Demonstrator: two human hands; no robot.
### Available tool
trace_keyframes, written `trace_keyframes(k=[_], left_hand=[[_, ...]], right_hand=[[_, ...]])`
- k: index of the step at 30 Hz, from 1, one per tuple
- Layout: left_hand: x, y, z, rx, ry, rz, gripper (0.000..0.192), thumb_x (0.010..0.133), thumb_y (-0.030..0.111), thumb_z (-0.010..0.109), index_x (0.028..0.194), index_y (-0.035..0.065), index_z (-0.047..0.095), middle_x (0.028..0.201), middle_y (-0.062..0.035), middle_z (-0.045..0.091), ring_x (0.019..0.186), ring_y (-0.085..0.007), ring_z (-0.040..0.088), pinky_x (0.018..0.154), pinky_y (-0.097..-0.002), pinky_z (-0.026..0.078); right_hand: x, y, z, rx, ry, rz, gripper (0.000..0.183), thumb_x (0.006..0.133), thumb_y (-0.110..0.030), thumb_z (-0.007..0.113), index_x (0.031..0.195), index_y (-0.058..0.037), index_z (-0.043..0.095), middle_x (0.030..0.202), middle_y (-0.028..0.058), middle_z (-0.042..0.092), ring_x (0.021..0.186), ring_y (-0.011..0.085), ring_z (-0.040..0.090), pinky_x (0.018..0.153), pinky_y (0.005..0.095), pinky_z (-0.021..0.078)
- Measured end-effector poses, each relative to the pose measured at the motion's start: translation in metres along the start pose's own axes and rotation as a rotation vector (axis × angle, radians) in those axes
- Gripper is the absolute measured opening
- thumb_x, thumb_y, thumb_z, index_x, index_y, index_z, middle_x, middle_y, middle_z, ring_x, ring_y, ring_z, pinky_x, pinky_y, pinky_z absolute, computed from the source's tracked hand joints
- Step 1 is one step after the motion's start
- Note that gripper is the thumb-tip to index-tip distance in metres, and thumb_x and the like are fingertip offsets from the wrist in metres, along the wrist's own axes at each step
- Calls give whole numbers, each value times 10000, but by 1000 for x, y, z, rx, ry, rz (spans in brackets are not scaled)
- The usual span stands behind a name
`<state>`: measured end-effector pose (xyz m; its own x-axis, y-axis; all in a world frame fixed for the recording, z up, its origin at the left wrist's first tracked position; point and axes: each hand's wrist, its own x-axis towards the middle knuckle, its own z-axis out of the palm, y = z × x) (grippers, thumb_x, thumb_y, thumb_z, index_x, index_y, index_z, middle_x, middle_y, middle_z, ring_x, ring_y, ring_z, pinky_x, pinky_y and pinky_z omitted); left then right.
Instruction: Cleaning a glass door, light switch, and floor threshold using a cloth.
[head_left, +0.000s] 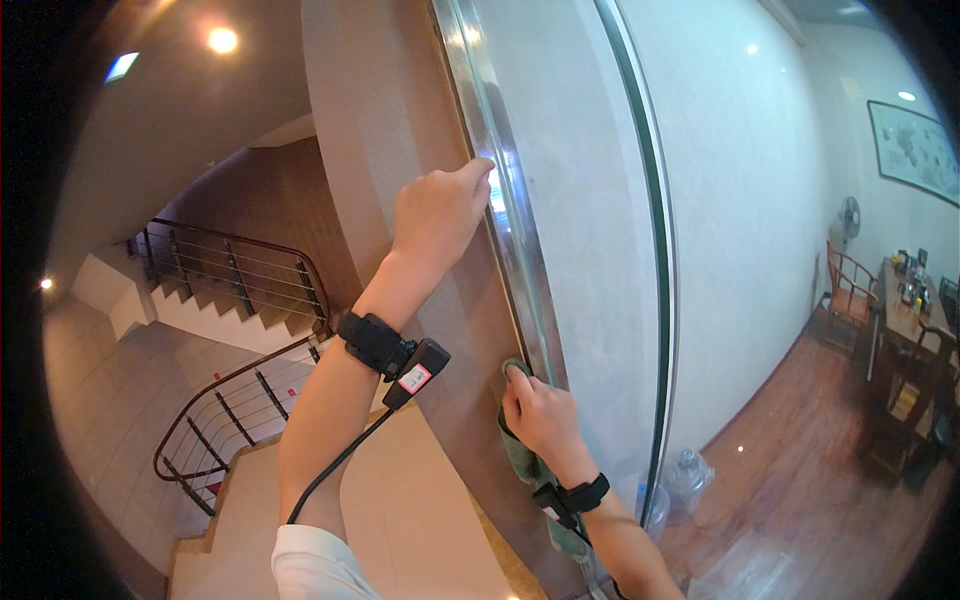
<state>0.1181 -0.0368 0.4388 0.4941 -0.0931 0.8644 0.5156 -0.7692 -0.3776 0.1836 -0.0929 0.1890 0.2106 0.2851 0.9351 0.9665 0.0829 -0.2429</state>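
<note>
My left hand (439, 214) is raised against the shiny metal frame strip (525, 262) of a glass panel. Its fingers are curled, with one fingertip at the strip's edge; the inside of the hand is hidden, so whether it pinches anything is unclear. Lower down, my right hand (545, 420) grips a green cloth (517, 454) beside the same strip. Part of the cloth shows above the fingers, and the rest hangs below, partly behind the wrist. Both wrists wear black straps with small devices; a cable runs from the left device (416, 373) along the forearm.
A glass edge (660, 300) runs upright to the right. Behind it, large clear plastic bottles (686, 480) stand on the wood-look floor (780, 450). Farther off are a wooden chair (851, 292) and a cluttered table (904, 315). Stairs with a railing (240, 277) lie left.
</note>
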Motion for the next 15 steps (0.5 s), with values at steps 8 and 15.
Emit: trace_keyframes(k=[8, 15], left_hand=[[29, -6, -4, -280, 156, -181, 208, 775, 253, 666, 851, 62, 629, 740, -147, 648, 652, -312, 619, 592, -361, 487], [40, -15, -2, -508, -132, -440, 312, 678, 295, 741, 653, 21, 593, 645, -132, 619, 579, -203, 592, 556, -317, 472]], right_hand=[[-5, 1, 0, -47, 25, -15, 244, 790, -145, 586, 1014, -48, 578, 625, 73, 565, 560, 223, 605, 478, 349, 484], [-8, 2, 2, -52, 41, -20, 264, 785, -145, 588, 1028, -41, 591, 627, 67, 557, 567, 219, 606, 486, 341, 489]])
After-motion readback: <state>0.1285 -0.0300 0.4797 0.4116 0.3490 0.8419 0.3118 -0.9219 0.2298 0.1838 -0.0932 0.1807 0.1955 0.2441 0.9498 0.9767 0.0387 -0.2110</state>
